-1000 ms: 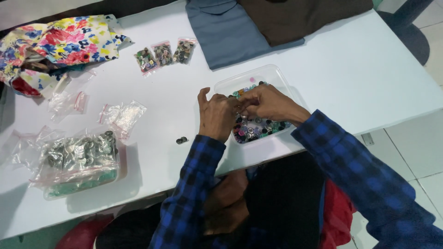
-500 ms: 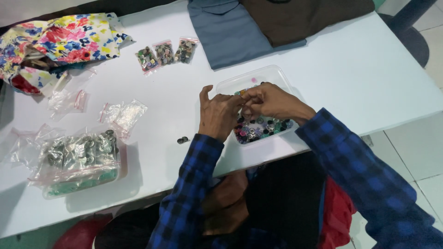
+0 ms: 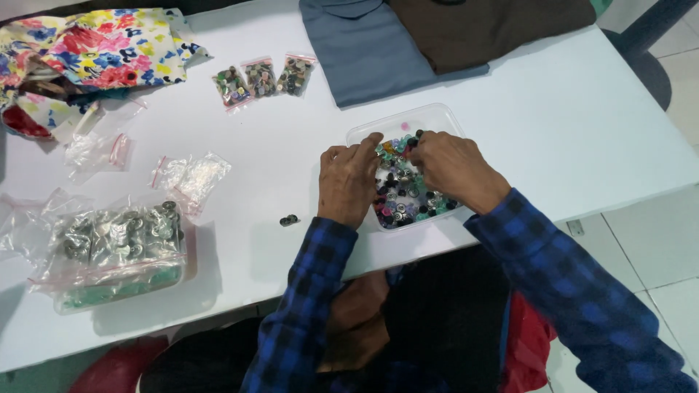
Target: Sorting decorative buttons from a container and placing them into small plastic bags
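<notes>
A clear plastic tray near the table's front edge holds several small buttons in mixed colours. My left hand rests over the tray's left side, fingertips curled down into the buttons. My right hand lies over the right side, its fingertips also down among the buttons at the far end. The fingertips of both hands are close together and partly hidden, so whether either one pinches a button does not show. Both arms wear blue checked sleeves.
One dark button lies loose left of the tray. Three small bags of buttons sit at the back. At left are a full bag of metallic pieces, empty clear bags and floral fabric. Grey-blue cloth and brown cloth lie behind.
Both hands were held together just above the tray, fingertips meeting. Now they have parted slightly and dropped into the buttons.
</notes>
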